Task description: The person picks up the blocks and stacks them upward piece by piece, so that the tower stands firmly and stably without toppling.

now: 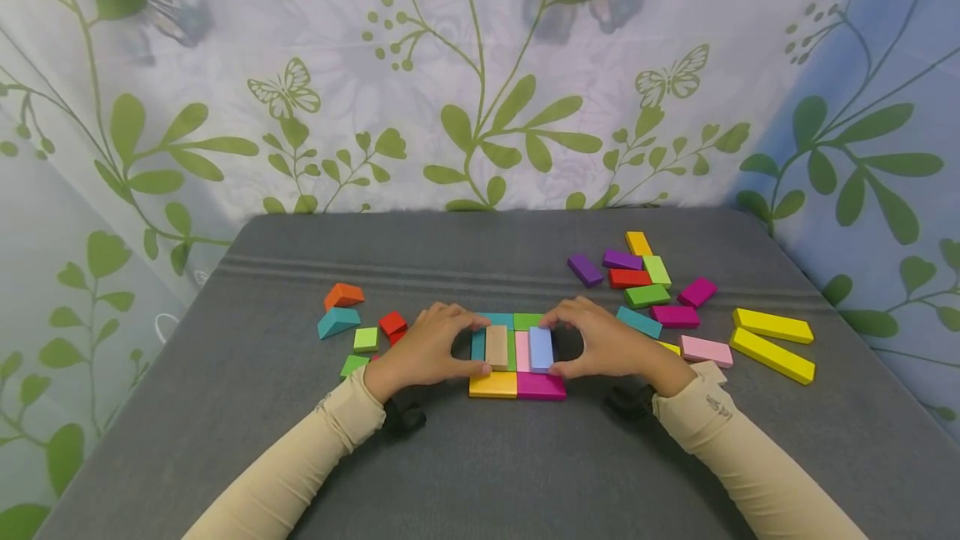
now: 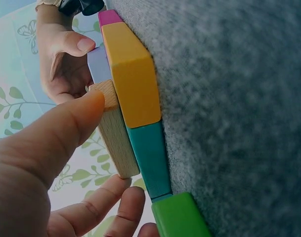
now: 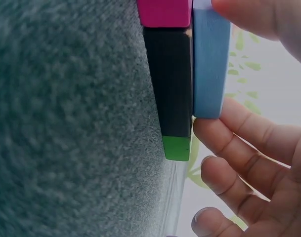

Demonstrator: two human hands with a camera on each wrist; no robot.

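My left hand (image 1: pixel 427 346) pinches a plain wooden block (image 1: pixel 497 348), with the thumb at its near end and fingertips at its far end. In my right hand (image 1: pixel 603 342) a light blue block (image 1: pixel 541 349) is gripped the same way. Both blocks lie side by side, a small gap between them, on top of a flat layer of blocks. That layer has a golden yellow block (image 1: pixel 492 385) and a magenta block (image 1: pixel 541 387) in front, and teal (image 1: pixel 495 321) and green (image 1: pixel 528 322) blocks at the back. A black block (image 3: pixel 168 81) forms its right side.
Left of the layer lie loose orange (image 1: pixel 344 295), teal (image 1: pixel 339 322), green (image 1: pixel 366 339) and red (image 1: pixel 392 323) blocks. To the right several colored blocks are scattered, with two long yellow blocks (image 1: pixel 772 354) farthest out. A patterned curtain (image 1: pixel 480 73) hangs behind the grey table (image 1: pixel 480 465).
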